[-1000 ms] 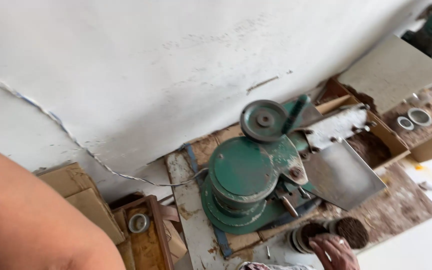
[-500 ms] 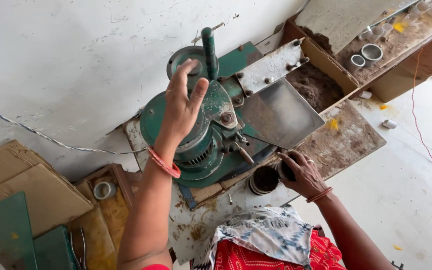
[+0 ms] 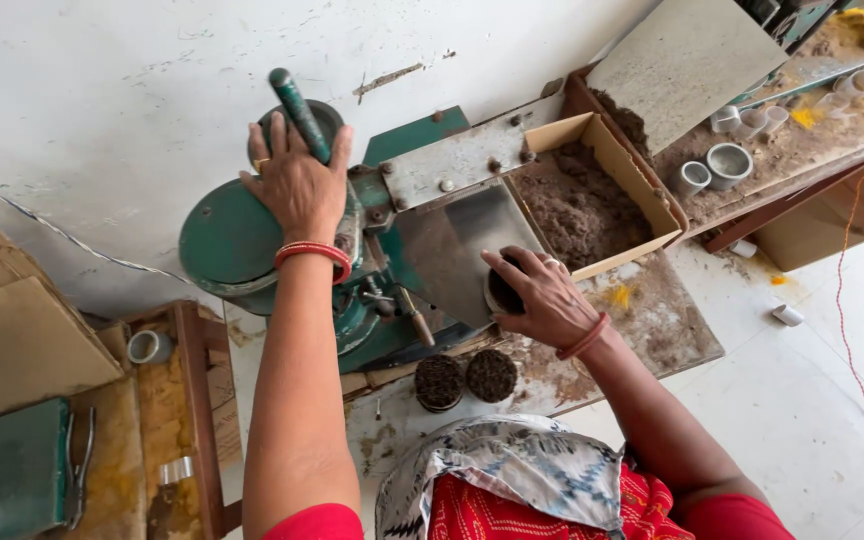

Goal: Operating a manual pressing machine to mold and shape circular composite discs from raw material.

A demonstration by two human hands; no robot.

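1. Since half a second ago, the left hand point(image 3: 297, 185) has gone from reaching open-fingered at the green press machine point(image 3: 282, 250) to lying on its top, fingers curled around the base of the upright green lever handle point(image 3: 300, 115).
2. The right hand point(image 3: 542, 295) has moved up from the filled cups at the surface's front edge to the metal chute point(image 3: 452, 245), where it now closes loosely round a small round cup point(image 3: 505, 290); its mouth looks dark, but its contents are unclear.
3. The cup sits at the chute's lower right, just beside the cardboard box point(image 3: 612, 170) of dark brown powder point(image 3: 572, 205).
4. Two filled cups point(image 3: 464, 378), packed with dark material, stand side by side, touching, near the front edge of the stained surface point(image 3: 652, 320).
5. The machine stands close against the white wall point(image 3: 102, 90); the box hems the chute on the right.
6. Open room lies on the surface right of the right hand and on the pale floor point(image 3: 812, 400) beyond.
7. Empty white cups point(image 3: 727, 165) sit well apart on a farther bench.
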